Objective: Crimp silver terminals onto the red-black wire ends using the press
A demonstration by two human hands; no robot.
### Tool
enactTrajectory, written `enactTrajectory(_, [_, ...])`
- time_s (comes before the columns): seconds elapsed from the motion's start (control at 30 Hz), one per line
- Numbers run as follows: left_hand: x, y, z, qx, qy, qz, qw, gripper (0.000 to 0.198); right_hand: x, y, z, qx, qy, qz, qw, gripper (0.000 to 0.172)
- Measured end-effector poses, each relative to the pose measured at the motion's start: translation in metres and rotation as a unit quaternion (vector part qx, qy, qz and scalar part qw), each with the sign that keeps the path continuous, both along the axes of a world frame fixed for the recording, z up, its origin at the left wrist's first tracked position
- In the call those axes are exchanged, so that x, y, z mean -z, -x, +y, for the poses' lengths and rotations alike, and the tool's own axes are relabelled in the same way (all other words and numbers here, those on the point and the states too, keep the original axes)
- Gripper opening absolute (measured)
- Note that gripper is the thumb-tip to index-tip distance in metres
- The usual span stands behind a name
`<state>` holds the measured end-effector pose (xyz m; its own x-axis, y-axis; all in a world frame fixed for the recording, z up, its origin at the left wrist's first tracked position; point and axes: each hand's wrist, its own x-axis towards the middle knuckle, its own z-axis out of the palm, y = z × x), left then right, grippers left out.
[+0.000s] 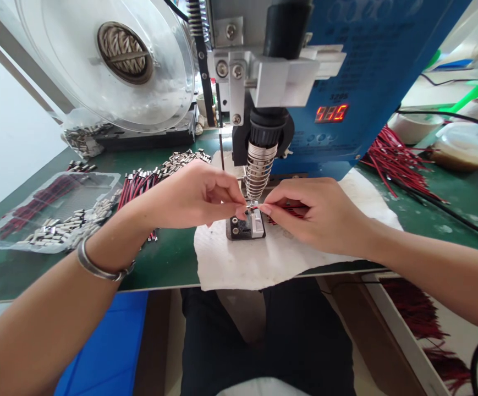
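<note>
Under the spring-wrapped tip of a soldering machine (258,170), my two hands meet over a small metal fixture (257,224). My left hand (199,195) is closed in a pinch at the fixture's left side, on a small metal connector that its fingertips mostly hide. From the right, my right hand (311,212) pinches a thin red wire (256,207), its end at the connector below the tip. More red wires (294,212) show behind my right fingers. The fixture stands on a white cloth (239,269).
To the left, a clear plastic tray (49,250) holds metal connectors and red wires. Wired connectors (139,184) and loose connectors (185,159) lie behind my left forearm. At right are a red wire bundle (399,162) and a tub of brown stuff (465,148). The blue control box (371,66) stands behind.
</note>
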<state>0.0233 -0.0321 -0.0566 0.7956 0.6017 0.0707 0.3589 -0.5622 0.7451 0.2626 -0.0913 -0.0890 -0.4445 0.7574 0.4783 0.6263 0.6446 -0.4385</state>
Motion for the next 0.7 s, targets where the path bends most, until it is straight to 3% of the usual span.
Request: enactTrajectory(0.7, [-0.0014,-0.0009,-0.0016,-0.011,0.02,0.005,1.0,0.009,0.0011,0.0001,0.001,-0.007,0.003,0.01,1.0,0.018])
